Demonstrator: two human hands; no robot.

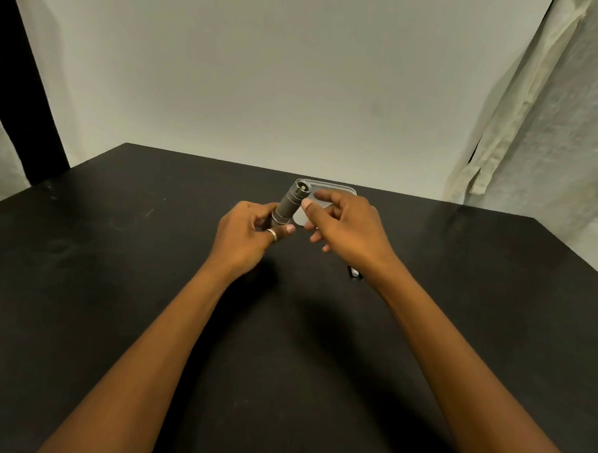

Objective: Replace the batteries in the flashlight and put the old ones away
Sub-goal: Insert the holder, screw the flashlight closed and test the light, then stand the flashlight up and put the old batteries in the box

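Note:
A dark grey metal flashlight (290, 203) with thin silver rings points up and away, held above the black table (102, 280). My left hand (247, 234), with a ring on the thumb, grips its lower end. My right hand (345, 223) hovers just right of the flashlight with its fingers spread and its thumb tip close to the barrel; nothing shows in it. A small dark battery (354, 272) peeks out on the table beneath my right wrist, mostly hidden.
A clear shallow plastic tray (334, 187) lies on the table behind my hands, partly hidden by them. A pale wall stands behind the table's far edge, and light curtains hang at the right and left.

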